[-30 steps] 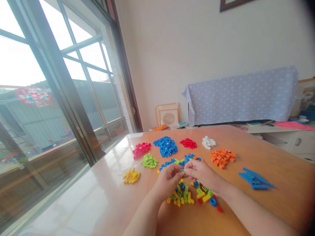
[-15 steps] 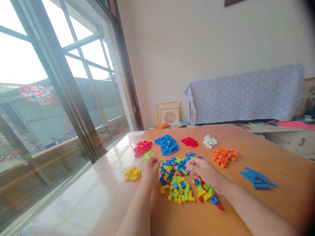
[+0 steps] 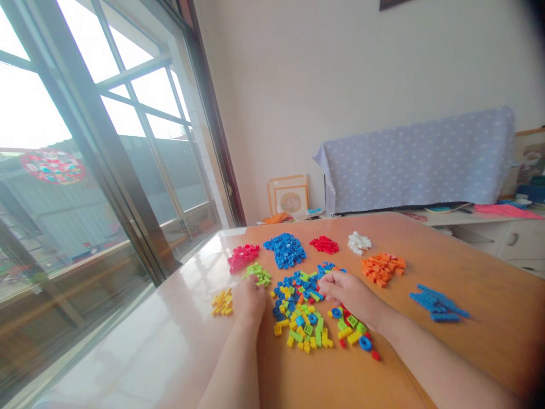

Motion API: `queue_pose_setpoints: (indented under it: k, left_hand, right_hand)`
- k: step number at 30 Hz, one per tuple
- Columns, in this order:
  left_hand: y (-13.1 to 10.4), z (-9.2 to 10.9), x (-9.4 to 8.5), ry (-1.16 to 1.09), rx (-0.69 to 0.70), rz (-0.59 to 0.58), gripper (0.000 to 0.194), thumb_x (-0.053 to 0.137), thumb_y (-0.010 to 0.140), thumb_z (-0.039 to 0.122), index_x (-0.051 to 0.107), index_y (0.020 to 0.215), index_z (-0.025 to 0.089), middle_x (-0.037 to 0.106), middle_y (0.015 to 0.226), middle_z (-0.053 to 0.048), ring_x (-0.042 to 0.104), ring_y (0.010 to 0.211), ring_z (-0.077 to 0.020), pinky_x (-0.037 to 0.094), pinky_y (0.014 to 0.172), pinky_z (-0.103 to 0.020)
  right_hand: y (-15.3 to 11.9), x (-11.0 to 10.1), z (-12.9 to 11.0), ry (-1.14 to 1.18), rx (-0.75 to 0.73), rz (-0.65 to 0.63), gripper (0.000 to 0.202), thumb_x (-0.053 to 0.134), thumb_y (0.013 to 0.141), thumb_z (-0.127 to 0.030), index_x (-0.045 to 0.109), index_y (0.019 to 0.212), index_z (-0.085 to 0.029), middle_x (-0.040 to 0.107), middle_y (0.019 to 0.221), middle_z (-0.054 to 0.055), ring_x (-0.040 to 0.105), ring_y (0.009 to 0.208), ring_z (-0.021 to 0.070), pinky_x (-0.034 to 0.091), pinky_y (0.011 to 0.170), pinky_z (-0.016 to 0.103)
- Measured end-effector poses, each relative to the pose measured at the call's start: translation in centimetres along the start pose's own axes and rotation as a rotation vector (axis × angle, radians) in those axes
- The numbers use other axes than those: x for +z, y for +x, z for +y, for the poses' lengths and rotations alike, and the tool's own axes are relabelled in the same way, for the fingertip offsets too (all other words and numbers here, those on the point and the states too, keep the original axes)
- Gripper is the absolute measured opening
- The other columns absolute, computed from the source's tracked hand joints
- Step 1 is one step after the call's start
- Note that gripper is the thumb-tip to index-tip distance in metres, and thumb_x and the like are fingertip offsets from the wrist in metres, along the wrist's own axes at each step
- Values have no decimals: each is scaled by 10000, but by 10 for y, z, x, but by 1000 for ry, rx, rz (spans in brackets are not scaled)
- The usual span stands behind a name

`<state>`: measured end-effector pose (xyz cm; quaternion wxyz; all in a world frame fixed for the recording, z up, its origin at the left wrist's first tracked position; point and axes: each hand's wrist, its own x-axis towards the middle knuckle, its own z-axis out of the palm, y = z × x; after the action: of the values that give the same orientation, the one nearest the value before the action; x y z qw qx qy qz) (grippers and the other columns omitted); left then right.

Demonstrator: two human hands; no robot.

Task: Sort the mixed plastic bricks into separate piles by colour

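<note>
A mixed heap of blue, yellow, green and red toy bricks (image 3: 306,326) lies in the middle of the table. My left hand (image 3: 250,300) is closed at the near edge of the green pile (image 3: 260,274), just right of the yellow pile (image 3: 222,302); what its fingers hold, if anything, is hidden. Over the right side of the mixed heap, my right hand (image 3: 347,292) has its fingers curled together, and I cannot make out anything between them.
Farther back lie a pink pile (image 3: 243,257), a blue pile (image 3: 284,250), a red pile (image 3: 324,245) and a white pile (image 3: 359,242). Orange bricks (image 3: 383,268) and long blue pieces (image 3: 438,304) lie to the right. A window stands left of the table (image 3: 170,341).
My left hand has moved left and slightly down, away from the mixed heap, and more of the green pile shows. My right hand stays over the heap. The view has shifted slightly.
</note>
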<state>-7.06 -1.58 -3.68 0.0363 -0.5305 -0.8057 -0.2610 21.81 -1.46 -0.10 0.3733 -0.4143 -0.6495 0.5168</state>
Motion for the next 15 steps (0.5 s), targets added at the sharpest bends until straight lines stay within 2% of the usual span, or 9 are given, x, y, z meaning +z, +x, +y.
queue_pose_setpoints:
  k: [3, 9, 15]
  left_hand:
    - [-1, 1, 0, -19, 12, -1, 191, 539, 857, 270, 624, 1027, 245, 715, 986, -51, 628, 871, -206, 382, 691, -266]
    - [-1, 5, -1, -101, 64, -19, 202, 504, 867, 219, 640, 1017, 225, 707, 949, -48, 624, 856, -189, 384, 682, -254]
    - [1, 5, 2, -127, 174, -44, 224, 510, 871, 237, 722, 943, 237, 694, 981, -55, 619, 934, -199, 427, 790, -267]
  right_hand:
    - [0, -1, 2, 24, -15, 5, 298, 605, 832, -487, 628, 886, -195, 663, 848, 9, 570, 763, 144, 452, 671, 263]
    - [2, -1, 4, 34, -10, 31, 311, 603, 827, -493, 632, 882, -188, 672, 819, 13, 562, 729, 141, 444, 649, 260]
    - [0, -1, 1, 38, -3, 57, 304, 588, 831, -485, 636, 880, -189, 674, 812, 11, 558, 718, 135, 442, 647, 248]
